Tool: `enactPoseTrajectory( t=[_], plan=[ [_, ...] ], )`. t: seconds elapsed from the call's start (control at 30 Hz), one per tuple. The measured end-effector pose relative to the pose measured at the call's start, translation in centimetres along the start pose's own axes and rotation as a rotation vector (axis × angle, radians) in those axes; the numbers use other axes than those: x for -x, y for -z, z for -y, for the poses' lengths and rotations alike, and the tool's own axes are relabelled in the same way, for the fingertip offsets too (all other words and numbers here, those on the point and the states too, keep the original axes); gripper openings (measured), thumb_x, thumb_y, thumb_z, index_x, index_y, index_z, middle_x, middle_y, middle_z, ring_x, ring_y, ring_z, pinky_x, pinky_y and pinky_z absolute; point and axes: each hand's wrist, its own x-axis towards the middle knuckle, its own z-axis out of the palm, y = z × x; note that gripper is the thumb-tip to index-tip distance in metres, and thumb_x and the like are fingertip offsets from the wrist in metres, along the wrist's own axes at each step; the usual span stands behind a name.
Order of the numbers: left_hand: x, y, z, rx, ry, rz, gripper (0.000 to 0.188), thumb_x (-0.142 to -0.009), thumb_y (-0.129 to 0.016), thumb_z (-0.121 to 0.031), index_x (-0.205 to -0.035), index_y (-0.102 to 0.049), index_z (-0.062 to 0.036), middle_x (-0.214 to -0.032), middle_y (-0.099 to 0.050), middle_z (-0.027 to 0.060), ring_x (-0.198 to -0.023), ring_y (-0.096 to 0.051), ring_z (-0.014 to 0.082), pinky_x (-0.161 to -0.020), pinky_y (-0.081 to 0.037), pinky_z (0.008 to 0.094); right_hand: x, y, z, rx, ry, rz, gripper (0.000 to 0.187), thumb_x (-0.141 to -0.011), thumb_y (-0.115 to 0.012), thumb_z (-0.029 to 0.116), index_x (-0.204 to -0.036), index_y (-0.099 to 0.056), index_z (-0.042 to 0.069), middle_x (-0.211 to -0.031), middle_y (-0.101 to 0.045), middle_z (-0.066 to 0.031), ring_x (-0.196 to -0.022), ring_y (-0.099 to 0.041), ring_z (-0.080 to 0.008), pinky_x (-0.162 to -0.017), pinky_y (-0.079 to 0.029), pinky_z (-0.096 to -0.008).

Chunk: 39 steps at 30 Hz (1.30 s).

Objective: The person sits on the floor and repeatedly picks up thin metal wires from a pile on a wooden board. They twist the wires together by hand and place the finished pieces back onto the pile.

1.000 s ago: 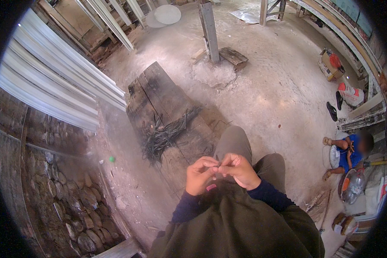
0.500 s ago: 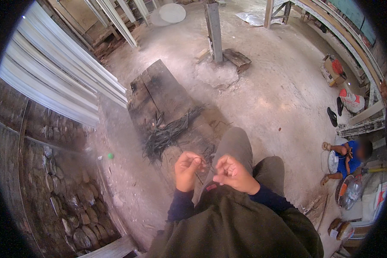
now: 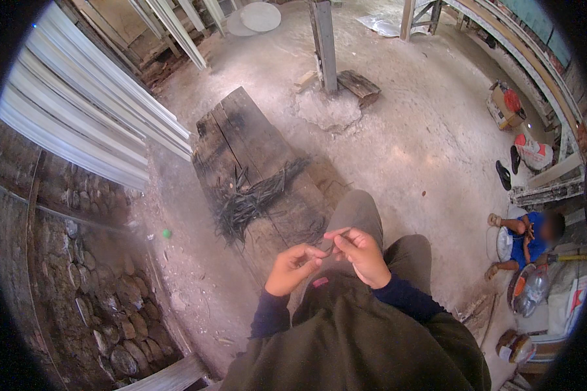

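Above my lap, my left hand (image 3: 293, 267) and my right hand (image 3: 361, 257) meet fingertip to fingertip. Both are closed in a pinch on a thin dark strip (image 3: 329, 248), of which only a short bit shows between the fingers. Just beyond my hands lies a low, worn wooden plank bench (image 3: 231, 140). A loose tangle of flat black strips (image 3: 249, 201) rests on it, with some ends hanging toward its left side.
White draped sheeting (image 3: 91, 98) hangs at the left, above a bed of stones (image 3: 124, 326). A post (image 3: 325, 49) stands ahead. On the right, a small person in blue (image 3: 535, 238) sits on the floor near a clear plastic bottle (image 3: 533, 290) and sandals (image 3: 503, 174).
My hands have come together from slightly apart, the left moving right and lower. Their fingertips now meet at the dark strip. The tangle on the bench stays put.
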Motion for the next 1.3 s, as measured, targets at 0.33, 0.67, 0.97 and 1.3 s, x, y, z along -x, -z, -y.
enactPoseTrajectory(
  t=[0.33, 0.67, 0.97, 1.3],
  plan=[
    [-1.2, 0.8, 1.5, 0.444, 0.088, -0.350, 0.015, -0.072, -0.060, 0.000, -0.083, -0.052, -0.0050, -0.071, -0.049, -0.0003, -0.060, -0.050, 0.0085, -0.056, -0.048, 0.0235, -0.1, 1.7, 0.9, -0.271, 0.115, 0.063, 0.016, -0.084, -0.050, 0.011, -0.096, -0.052, 0.000, -0.097, -0.054, -0.0053, -0.083, -0.052, -0.0134, -0.078, -0.041, -0.0295],
    [-2.2, -0.3, 1.9, 0.324, 0.096, -0.504, 0.014, -0.072, -0.061, -0.001, -0.077, -0.049, -0.0067, -0.071, -0.055, 0.0030, -0.059, -0.053, 0.0094, -0.050, -0.045, 0.0218, 0.5, 2.0, 1.6, 0.023, -0.001, 0.219, 0.016, -0.076, -0.057, 0.000, -0.092, -0.054, -0.001, -0.073, -0.059, -0.0093, -0.064, -0.057, -0.0134, -0.055, -0.046, -0.0237],
    [0.1, -1.9, -2.3, 0.286, 0.052, 0.031, 0.027, -0.069, -0.060, 0.009, -0.087, -0.047, -0.0059, -0.073, -0.052, -0.0005, -0.066, -0.052, 0.0078, -0.062, -0.043, 0.0204, -3.3, 3.6, 1.0, 0.867, 0.455, -0.379, 0.026, -0.072, -0.059, 0.003, -0.098, -0.054, 0.007, -0.057, -0.047, -0.0036, -0.049, -0.046, -0.0110, -0.048, -0.038, -0.0243],
    [-2.5, 1.6, 2.2, -0.049, -0.170, -0.774, 0.005, -0.072, -0.061, -0.002, -0.076, -0.058, -0.0034, -0.070, -0.058, 0.0010, -0.063, -0.053, 0.0075, -0.058, -0.042, 0.0205, -0.8, 3.5, 2.1, 0.682, 0.471, 0.294, 0.011, -0.073, -0.062, 0.011, -0.084, -0.064, 0.009, -0.087, -0.051, -0.0040, -0.088, -0.048, -0.0155, -0.077, -0.038, -0.0270]
  ],
)
